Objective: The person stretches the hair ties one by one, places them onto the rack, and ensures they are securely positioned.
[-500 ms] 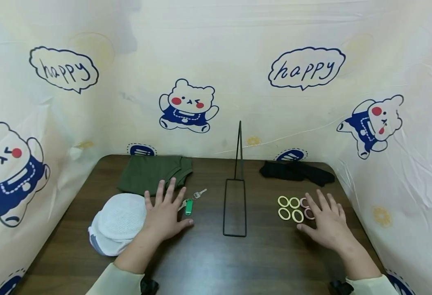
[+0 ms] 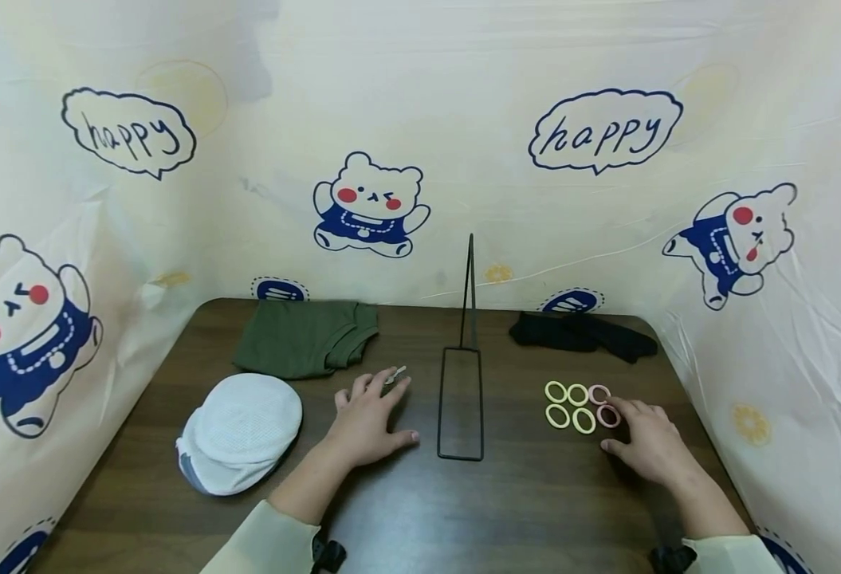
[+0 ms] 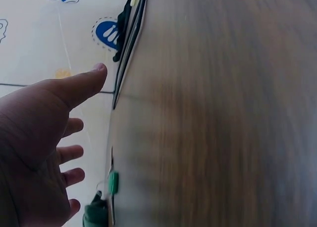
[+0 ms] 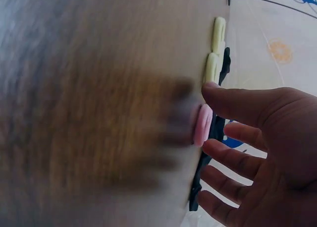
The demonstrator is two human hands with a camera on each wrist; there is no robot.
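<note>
My left hand point(image 2: 366, 426) hovers over the keys with its fingers spread and nothing held. In the head view, one metal key point(image 2: 395, 376) shows beyond the fingertips; the hand hides the green key tag point(image 3: 113, 182), which the left wrist view shows low beside the fingers. My right hand point(image 2: 642, 438) is at the right side of the ring group, fingers loosely bent. Its thumb and forefinger stand apart around a pink ring point(image 4: 203, 125), fingertips right at its edge. Beside that ring lie another pink one and several yellow rings point(image 4: 218, 36).
A black wire stand point(image 2: 461, 458) rises mid-table between the hands. On the left are a white cap point(image 2: 248, 422) and a folded green garment point(image 2: 291, 339). A black cloth item point(image 2: 571, 331) lies at the back right. Printed cloth walls point(image 2: 463, 96) surround the table.
My left hand has moved right, away from the cap and over the green key tag. The right hand has drawn its fingers in and come down beside the pink rings.
</note>
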